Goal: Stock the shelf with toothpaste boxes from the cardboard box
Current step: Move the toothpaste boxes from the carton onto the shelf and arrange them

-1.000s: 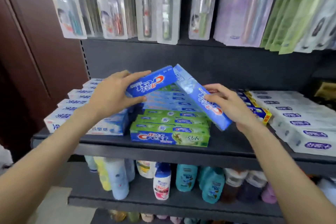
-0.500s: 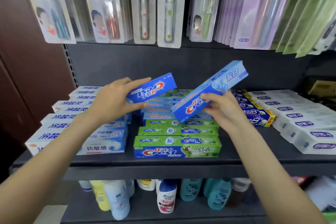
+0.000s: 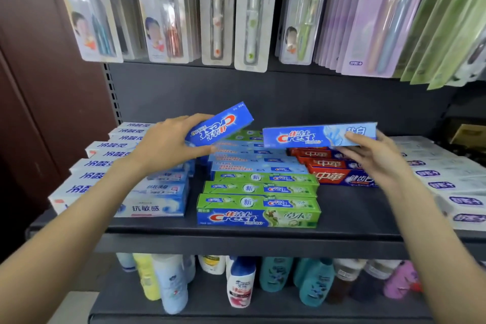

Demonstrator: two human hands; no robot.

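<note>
Two boxes are held: the right hand [image 3: 378, 158] has turned its light blue box [image 3: 319, 134] flat, ready to lay down; the left hand [image 3: 168, 146] grips the dark blue box [image 3: 219, 125].

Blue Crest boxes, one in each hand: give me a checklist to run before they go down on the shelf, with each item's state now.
1. Left hand grips the dark blue Crest box: ok.
2. Right hand holds the light blue Crest box firmly: ok.
3. Light blue box level and right way up: ok.
4. Dark blue box right way up: not ok, its print reads upside down and it is tilted.
5. Matching pale blue stack reachable behind the green Crest boxes: ok.
6. Room left on that stack: cannot tell.
</note>
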